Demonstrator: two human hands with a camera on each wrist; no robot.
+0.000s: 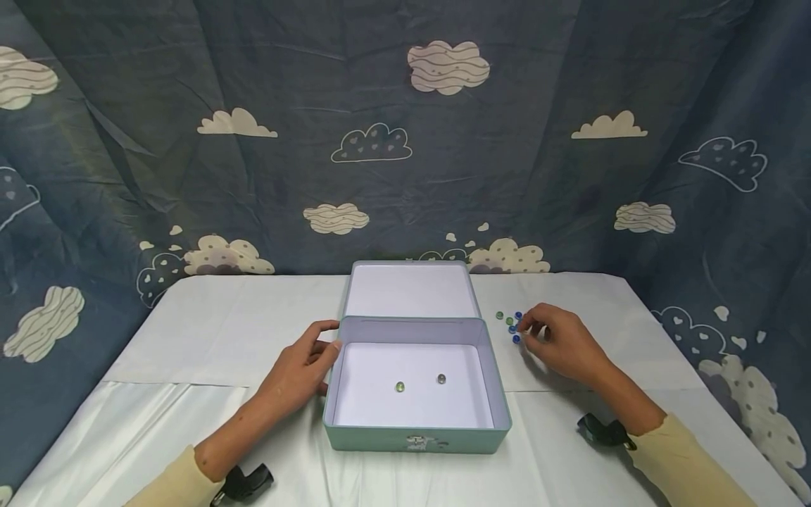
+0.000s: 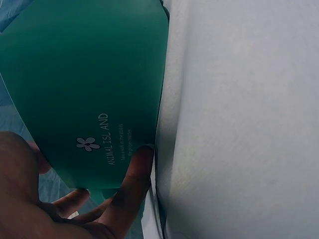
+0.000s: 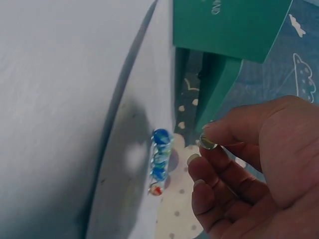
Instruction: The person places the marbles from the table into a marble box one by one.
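The left hand (image 1: 294, 370) is at the left side of a green box (image 1: 367, 440), near its far left corner. Its grip is narrow: the thumb comes over the rim, and one finger touches the outer wall low down, beside the printed words "ANIMAL ISLAND" (image 2: 104, 139). The right hand (image 1: 564, 345) is to the right of the box and pinches a small clear marble (image 3: 208, 142) between thumb and forefinger; the other fingers are bent and hold nothing that I can see.

Just left of these fingertips, a loose group of marbles lies on the white cloth. In the head view I count two green marbles (image 1: 500, 315), on the left and far part of the group, and three blue marbles (image 1: 516, 339). In the right wrist view they overlap in a row, and one of them shows a red patch.

The box stands upright between the hands, with its lid (image 1: 412, 289) open toward the far side. On its pale floor are two marbles, well apart from each other: a yellow-green marble (image 1: 400, 386) to the left and a darker marble (image 1: 441, 379) to the right. A metal latch (image 1: 417, 441) is on the near wall.

Both arms have cream sleeves (image 1: 684, 465) and black wrist devices (image 1: 602, 429). The white cloth (image 1: 203, 324) covers the table, and behind it hangs a dark blue curtain (image 1: 285, 63) with pale clouds.
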